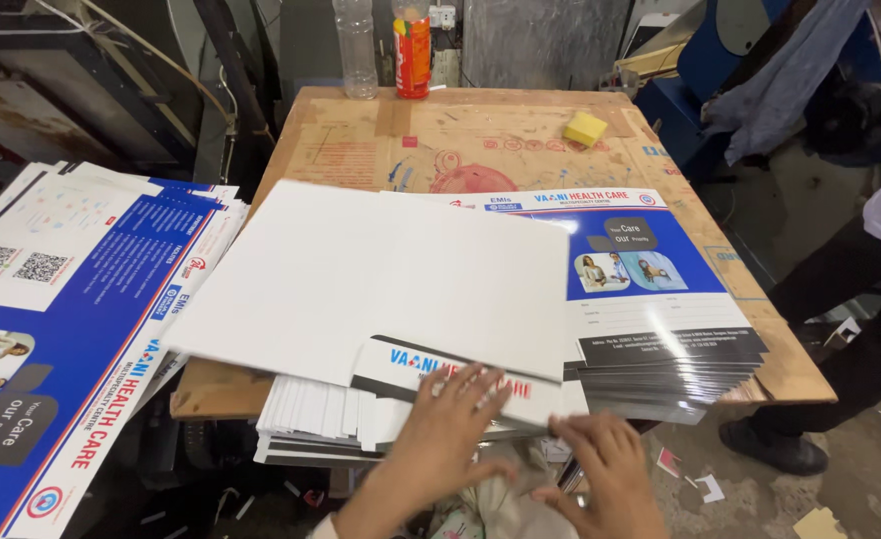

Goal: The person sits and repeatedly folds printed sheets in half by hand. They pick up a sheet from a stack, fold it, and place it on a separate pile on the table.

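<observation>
A large white sheet [381,274], blank side up, lies tilted on top of a stack of printed blue-and-white folder sheets [660,299] on the cardboard-covered table [500,135]. At its near edge a flap [406,364] with a dark band and printing is folded over. My left hand [450,424] presses flat on this flap, fingers spread. My right hand [605,464] rests at the stack's near edge, fingers curled against the sheet edges. The fanned edges of the lower sheets [311,419] stick out over the table's front.
A second pile of printed blue sheets [71,319] lies at the left. A clear bottle [358,48], an orange bottle [413,45] and a yellow sponge [585,128] stand at the table's far side. Another person's legs and shoe [770,444] are at the right.
</observation>
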